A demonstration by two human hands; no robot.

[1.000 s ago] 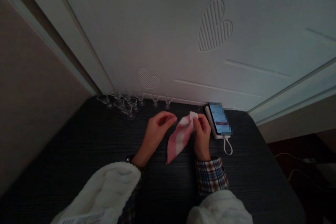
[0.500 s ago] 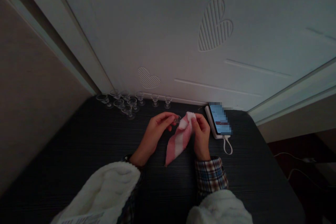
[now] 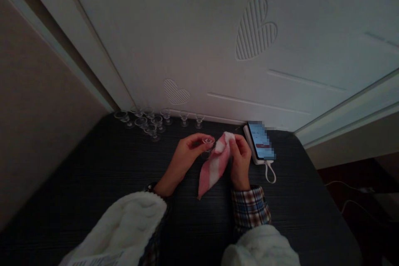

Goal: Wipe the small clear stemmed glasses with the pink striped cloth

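My left hand pinches a small clear stemmed glass just above the dark table. My right hand is closed on the top of a pink-and-white striped cloth, which hangs down toward the table between both hands. The cloth's upper end is right beside the glass, touching or nearly touching it.
Several small clear stemmed glasses stand in a cluster at the table's back edge, against the white panel with heart shapes. A lit phone lies on a white power bank with a looped cable, right of my right hand.
The glass has turned in my left fingers so its rim now shows, closer to the cloth. My right hand has shifted slightly, still gripping the cloth.
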